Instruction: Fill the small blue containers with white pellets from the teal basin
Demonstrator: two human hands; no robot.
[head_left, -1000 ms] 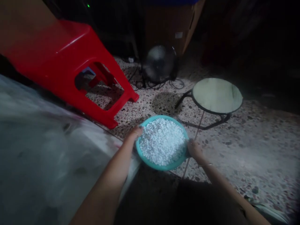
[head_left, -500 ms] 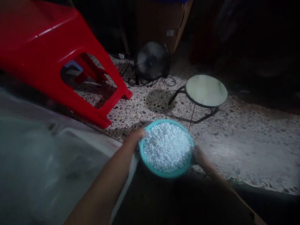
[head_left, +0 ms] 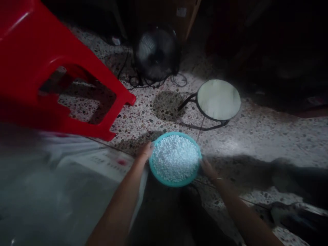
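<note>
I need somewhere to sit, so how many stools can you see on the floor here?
2. A red plastic stool at upper left, and a small round stool beyond the teal bowl held by both hands. Dark areas may hide more.

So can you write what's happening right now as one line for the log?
left hand: grips teal bowl rim | right hand: grips opposite rim | bowl: full of white beads, above speckled floor | near: red stool, round stool

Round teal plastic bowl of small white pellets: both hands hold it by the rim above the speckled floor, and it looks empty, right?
Not empty. The head view shows the round teal plastic bowl heaped with small white pellets. The left hand and right hand do hold its rim above the speckled floor.
</note>
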